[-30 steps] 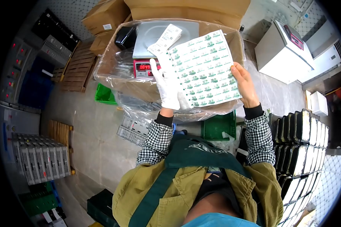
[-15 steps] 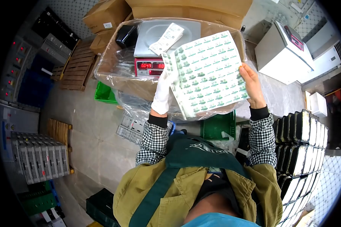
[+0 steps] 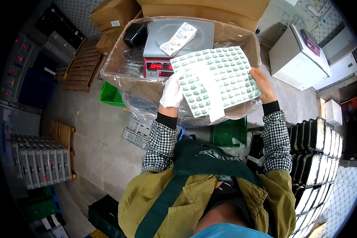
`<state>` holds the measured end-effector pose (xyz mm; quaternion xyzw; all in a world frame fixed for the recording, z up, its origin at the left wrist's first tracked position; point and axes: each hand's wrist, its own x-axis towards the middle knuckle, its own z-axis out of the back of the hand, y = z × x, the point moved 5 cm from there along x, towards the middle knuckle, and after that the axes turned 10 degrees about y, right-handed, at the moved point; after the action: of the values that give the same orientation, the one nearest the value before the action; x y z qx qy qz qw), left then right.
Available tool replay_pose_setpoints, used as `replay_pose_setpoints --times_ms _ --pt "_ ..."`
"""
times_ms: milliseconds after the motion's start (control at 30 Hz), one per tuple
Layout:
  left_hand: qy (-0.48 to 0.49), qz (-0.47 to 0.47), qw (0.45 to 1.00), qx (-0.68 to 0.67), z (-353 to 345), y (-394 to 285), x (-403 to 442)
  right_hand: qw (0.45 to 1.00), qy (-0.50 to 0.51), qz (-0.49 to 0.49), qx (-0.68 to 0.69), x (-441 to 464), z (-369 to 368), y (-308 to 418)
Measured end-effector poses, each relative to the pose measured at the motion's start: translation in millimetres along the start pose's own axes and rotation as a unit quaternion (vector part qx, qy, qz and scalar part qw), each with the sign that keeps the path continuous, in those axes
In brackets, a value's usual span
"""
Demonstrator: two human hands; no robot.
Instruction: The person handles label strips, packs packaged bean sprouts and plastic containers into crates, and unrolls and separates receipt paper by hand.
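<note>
My left hand [image 3: 172, 92], in a white glove, grips the left edge of a sheet of stickers [image 3: 235, 75] printed with rows of small green marks. At the sheet's right edge my bare right hand [image 3: 264, 85] pinches it, thumb on top. A plain white strip [image 3: 211, 89] runs down the middle of the sheet; whether it is a fold or a separate piece, I cannot tell. Beyond the sheet stands a weighing scale [image 3: 156, 39] with a red display panel reading 0.049. A small stack of white printed labels [image 3: 180, 38] lies on its plate.
The scale sits in a large plastic-lined cardboard box [image 3: 119, 85]. A black container [image 3: 135, 35] is beside it. Green crates [image 3: 229, 133] stand below, a white cabinet [image 3: 299, 51] at right, stacked black-edged trays [image 3: 315, 139] lower right, and grey crates [image 3: 43, 162] at left.
The sheet has turned and flattened, its left part spreading out toward the left. A white strip now shows across its middle. Both hands still hold its edges.
</note>
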<state>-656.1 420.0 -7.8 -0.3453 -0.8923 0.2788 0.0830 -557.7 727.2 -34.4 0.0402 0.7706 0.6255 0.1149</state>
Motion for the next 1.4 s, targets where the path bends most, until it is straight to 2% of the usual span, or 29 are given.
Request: replay_pose_setpoints --times_ms 67,100,133,200,267,333,400,433,500,533,600,667,800,933,1033,1133,1233,1267,1333,1367,1400 --pt "-0.021 -0.004 1.0 0.0 5 2 12 0.998 -0.024 0.036 -0.041 8 9 0" --pt "-0.041 -0.01 0.999 0.001 3 5 19 0.949 -0.116 0.112 -0.273 4 8 20" --pt "-0.06 -0.015 0.998 0.002 3 6 25 0.836 -0.212 0.211 -0.46 -11 -10 43" --pt "-0.052 -0.024 0.998 -0.023 -1 15 47 0.785 -0.129 0.308 -0.522 -34 -60 78" --pt "0.015 -0.059 0.998 0.019 9 28 69 0.81 -0.008 0.276 -0.517 -48 -107 62" --pt "0.032 -0.072 0.997 0.003 -24 39 75 0.76 0.018 0.275 -0.588 -47 -127 33" --pt "0.068 -0.075 0.995 -0.003 -29 53 96 0.792 0.004 0.244 -0.559 -32 -110 -2" --pt "0.134 -0.078 0.988 -0.015 -36 55 100 0.827 0.007 0.249 -0.504 -29 -102 -4" --pt "0.131 -0.076 0.989 0.0 -41 54 116 0.933 0.004 0.149 -0.329 -17 -78 -11" --pt "0.126 -0.072 0.989 0.008 -41 55 123 0.968 0.003 0.093 -0.232 -13 -68 -18" --pt "0.129 -0.083 0.988 0.031 -48 55 140 0.985 -0.005 0.119 -0.124 -4 -50 -18" --pt "0.127 -0.081 0.988 0.01 -55 59 155 0.996 -0.024 0.077 -0.041 -6 -36 -20" --pt "0.122 -0.035 0.992 0.002 -41 79 187 0.993 0.017 -0.001 0.119 -3 -23 -42" --pt "0.106 -0.037 0.993 0.037 -30 91 197 0.989 0.045 -0.037 0.136 1 -21 -51" --pt "0.084 -0.036 0.995 0.03 -22 94 201 0.985 -0.013 -0.132 0.114 1 -31 -47" --pt "0.078 -0.03 0.996 0.033 -12 100 205 0.988 0.023 -0.139 0.056 2 -44 -41" --pt "0.094 -0.028 0.994 0.042 -9 99 204 0.996 0.004 -0.052 0.067 -16 -57 -3" --pt "0.097 -0.03 0.994 0.05 -14 95 198 0.998 -0.028 0.013 0.052 -19 -54 8" --pt "0.103 -0.028 0.993 0.059 -23 91 190 0.98 0.004 0.17 -0.101 -48 -46 39" --pt "0.107 -0.022 0.992 0.061 -24 90 190 0.963 0.05 0.257 -0.07 -58 -49 53" --pt "0.109 -0.016 0.992 0.065 -24 88 189 0.957 0.069 0.268 -0.086 -65 -49 58"
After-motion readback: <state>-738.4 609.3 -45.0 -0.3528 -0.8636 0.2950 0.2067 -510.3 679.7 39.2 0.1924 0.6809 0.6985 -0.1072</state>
